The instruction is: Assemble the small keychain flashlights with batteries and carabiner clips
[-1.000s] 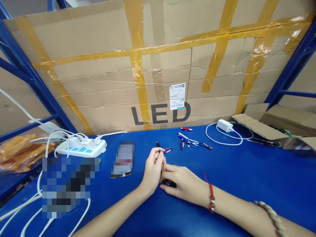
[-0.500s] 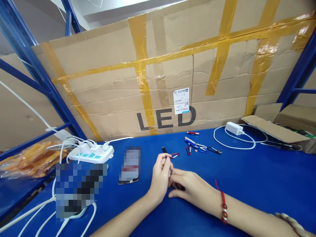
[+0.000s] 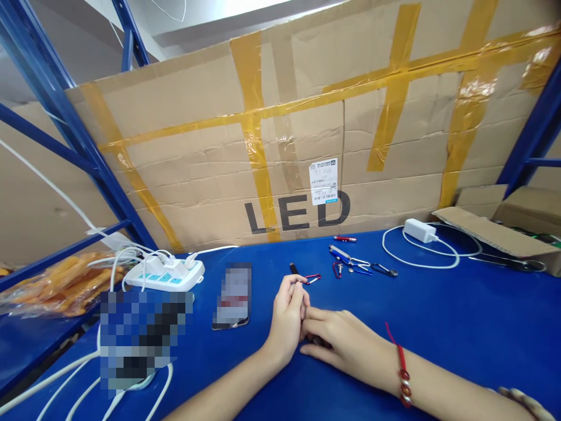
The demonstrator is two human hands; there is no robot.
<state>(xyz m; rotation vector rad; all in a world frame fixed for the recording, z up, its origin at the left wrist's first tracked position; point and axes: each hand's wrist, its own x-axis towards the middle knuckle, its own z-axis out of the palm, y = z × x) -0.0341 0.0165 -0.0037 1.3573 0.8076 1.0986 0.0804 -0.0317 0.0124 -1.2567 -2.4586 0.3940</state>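
My left hand [image 3: 287, 318] is closed, thumb and fingertips pinched together, and what they grip is hidden. Just beyond those fingertips are a red carabiner [image 3: 312, 279] and the end of a small black stick-like object [image 3: 293, 268]; I cannot tell whether the hand touches them. Pressed against the left hand's fingers, my right hand [image 3: 339, 336] is curled shut around a small dark object [image 3: 319, 341] that is mostly covered. Further back lie a blue pen-like tool [image 3: 339, 254], another small red carabiner [image 3: 337, 269], a black carabiner [image 3: 384, 269] and a slim red pen-like tool [image 3: 345, 238].
Left of my hands lies a phone [image 3: 232, 295], its screen blurred. A white power strip [image 3: 193, 279] with cables and a blurred item [image 3: 144, 339] are further left. A white charger [image 3: 419, 230] with a looped cable sits back right, near an open cardboard box [image 3: 495, 231]. Tall cardboard [image 3: 210, 175] stands behind.
The view has shifted slightly, moving the whole scene a little right and down. Both hands keep nearly the same pose; the fingers of the right hand have shifted slightly over the dark object.
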